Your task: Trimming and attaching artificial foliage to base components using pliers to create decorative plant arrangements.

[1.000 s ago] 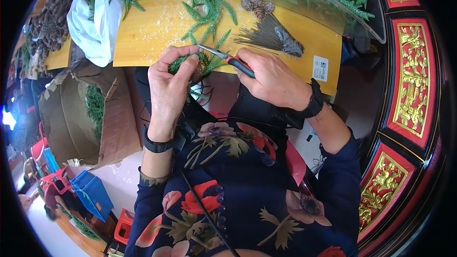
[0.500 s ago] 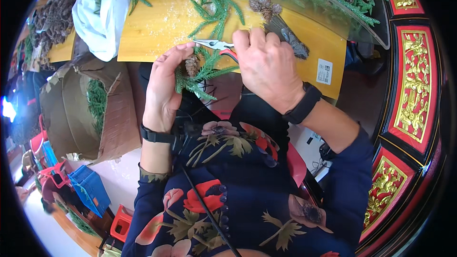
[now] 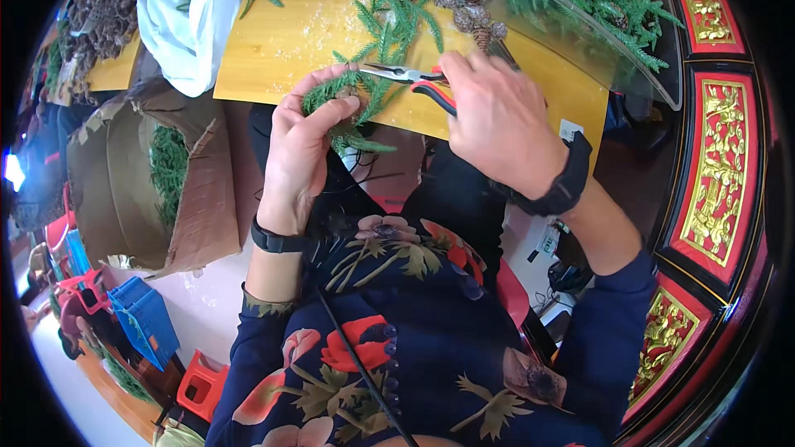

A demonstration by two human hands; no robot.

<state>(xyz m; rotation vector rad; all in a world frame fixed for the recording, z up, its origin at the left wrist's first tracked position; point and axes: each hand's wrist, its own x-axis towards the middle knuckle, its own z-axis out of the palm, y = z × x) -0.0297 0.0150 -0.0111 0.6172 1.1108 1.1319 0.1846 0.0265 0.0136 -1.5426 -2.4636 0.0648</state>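
- Left hand [image 3: 305, 134] pinches a green sprig [image 3: 361, 142] between thumb and fingers at the bench's near edge; the raised grip presumably steadies it and leaves its upper end exposed.
- Right hand [image 3: 507, 124] is wrapped around the red-and-black handles of the pliers [image 3: 406, 74], whose nose points left, probably for fine reach beside the fingers.
- Plier tips meet or nearly meet the left fingertips; whether they bite on anything, I cannot tell.
- Held sprig overhangs the near edge of the yellow bench [image 3: 277, 43], likely for elbow room close to the body.
- Loose greenery [image 3: 396, 33] and pine cones [image 3: 472, 15] lie toward the far edge, seemingly within reach yet out of the way.
- Clear tub [image 3: 584, 54] at the far right corner keeps more greenery together.
- White bag [image 3: 178, 41] sits by the left edge; below it, a cardboard box [image 3: 116, 178] contains further greenery.
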